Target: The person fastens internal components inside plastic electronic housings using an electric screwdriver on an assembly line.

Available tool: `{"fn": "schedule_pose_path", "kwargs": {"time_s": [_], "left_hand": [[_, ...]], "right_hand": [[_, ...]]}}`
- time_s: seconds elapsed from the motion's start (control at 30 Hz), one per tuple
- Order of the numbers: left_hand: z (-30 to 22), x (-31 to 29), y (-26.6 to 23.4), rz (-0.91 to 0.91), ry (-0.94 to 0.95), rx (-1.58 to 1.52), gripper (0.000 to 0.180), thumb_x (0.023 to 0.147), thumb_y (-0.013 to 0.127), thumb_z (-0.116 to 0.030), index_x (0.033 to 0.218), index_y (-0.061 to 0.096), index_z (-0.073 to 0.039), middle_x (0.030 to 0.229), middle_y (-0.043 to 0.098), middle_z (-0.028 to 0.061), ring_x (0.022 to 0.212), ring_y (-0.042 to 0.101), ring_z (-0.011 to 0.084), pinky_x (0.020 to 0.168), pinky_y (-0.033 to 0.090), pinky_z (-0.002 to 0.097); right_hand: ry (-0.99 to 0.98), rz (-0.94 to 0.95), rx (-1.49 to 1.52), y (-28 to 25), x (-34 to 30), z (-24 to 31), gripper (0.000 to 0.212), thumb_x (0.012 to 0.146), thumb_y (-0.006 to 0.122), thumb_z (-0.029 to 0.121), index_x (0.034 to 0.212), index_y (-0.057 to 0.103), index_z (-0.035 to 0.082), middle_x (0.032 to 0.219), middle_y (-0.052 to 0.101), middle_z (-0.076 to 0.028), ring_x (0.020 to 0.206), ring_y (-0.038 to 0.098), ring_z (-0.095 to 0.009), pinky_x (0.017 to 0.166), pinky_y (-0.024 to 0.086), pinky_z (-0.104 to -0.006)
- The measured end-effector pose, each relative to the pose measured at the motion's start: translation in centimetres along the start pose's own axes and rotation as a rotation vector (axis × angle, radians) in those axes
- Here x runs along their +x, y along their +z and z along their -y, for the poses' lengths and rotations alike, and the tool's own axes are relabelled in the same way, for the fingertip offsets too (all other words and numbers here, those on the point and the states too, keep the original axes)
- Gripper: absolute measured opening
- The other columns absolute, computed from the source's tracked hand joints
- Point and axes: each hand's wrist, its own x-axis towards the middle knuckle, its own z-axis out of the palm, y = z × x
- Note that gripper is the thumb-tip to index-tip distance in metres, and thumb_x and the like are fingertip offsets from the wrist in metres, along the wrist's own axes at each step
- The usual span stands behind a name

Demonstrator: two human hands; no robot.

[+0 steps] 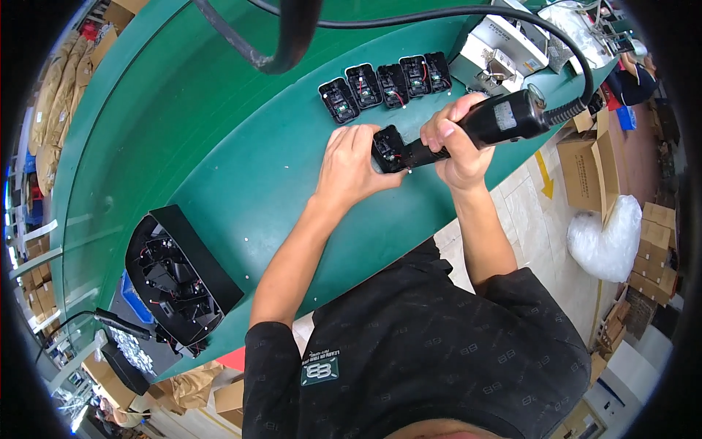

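Note:
My left hand [352,167] grips a small black plastic housing [387,145] with parts and a red wire inside, held near the middle of the green table [292,190]. In my right hand [459,143] is a black corded electric screwdriver [504,118], its thick cable rising from the far end. The tool's tip meets the right side of the housing, and what it touches there is too small to make out. Beyond my hands, several similar black housings [392,85] lie in a row, with circuit boards and red wires showing.
A black bin [194,256] full of black parts stands at the left. White and metal equipment [497,58] sits at the far right end of the table. A black cable [439,13] arches overhead. On the floor at right are cardboard boxes [585,172] and a clear plastic bag [605,238].

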Motion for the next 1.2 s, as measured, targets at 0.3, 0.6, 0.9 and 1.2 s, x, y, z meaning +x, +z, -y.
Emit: {"fn": "schedule_pose_path", "kwargs": {"time_s": [0.3, 0.6, 0.9, 1.2], "left_hand": [[0.0, -0.3, -0.8, 0.001, 0.053, 0.087, 0.059, 0.053, 0.081, -0.033, 0.094, 0.054, 0.0, 0.085, 0.059, 0.0181, 0.086, 0.058, 0.0366, 0.082, 0.046, 0.0443], [-4.8, -9.2, -14.1, -0.117, -0.145, 0.273, 0.07, 0.064, 0.076, -0.03, 0.119, 0.049, 0.003, 0.113, 0.056, 0.0227, 0.109, 0.054, 0.0366, 0.097, 0.041, 0.043], [-3.8, -21.3, -26.7, -0.653, -0.685, 0.79, 0.07, 0.068, 0.077, -0.02, 0.127, 0.046, 0.003, 0.12, 0.055, 0.0218, 0.108, 0.056, 0.0344, 0.094, 0.044, 0.0371], [-2.5, -19.0, -26.8, -0.588, -0.551, 1.116, 0.06, 0.081, 0.069, -0.024, 0.13, 0.048, 0.003, 0.132, 0.048, 0.0264, 0.124, 0.046, 0.0396, 0.105, 0.034, 0.0432]], "right_hand": [[-0.089, 0.088, -0.111, 1.3, -0.8, -0.6, 0.028, 0.081, 0.062, 0.002, 0.104, 0.045, 0.004, 0.07, 0.051, -0.004, 0.057, 0.049, -0.013, 0.058, 0.045, -0.0316], [-0.343, 0.055, -0.221, -0.6, -1.0, 7.6, 0.051, 0.082, 0.056, 0.003, 0.128, 0.036, -0.005, 0.066, 0.05, -0.005, 0.06, 0.048, -0.013, 0.062, 0.046, -0.0313], [-0.159, -0.13, -0.46, -7.0, -1.7, 4.9, 0.049, 0.085, 0.062, 0.001, 0.13, 0.043, -0.001, 0.079, 0.053, -0.002, 0.065, 0.047, -0.011, 0.064, 0.044, -0.0273], [-0.087, -0.074, -0.486, -5.3, -2.2, 2.4, 0.067, 0.079, 0.067, 0.003, 0.135, 0.032, -0.004, 0.073, 0.056, -0.004, 0.067, 0.055, -0.014, 0.067, 0.047, -0.028]]}}
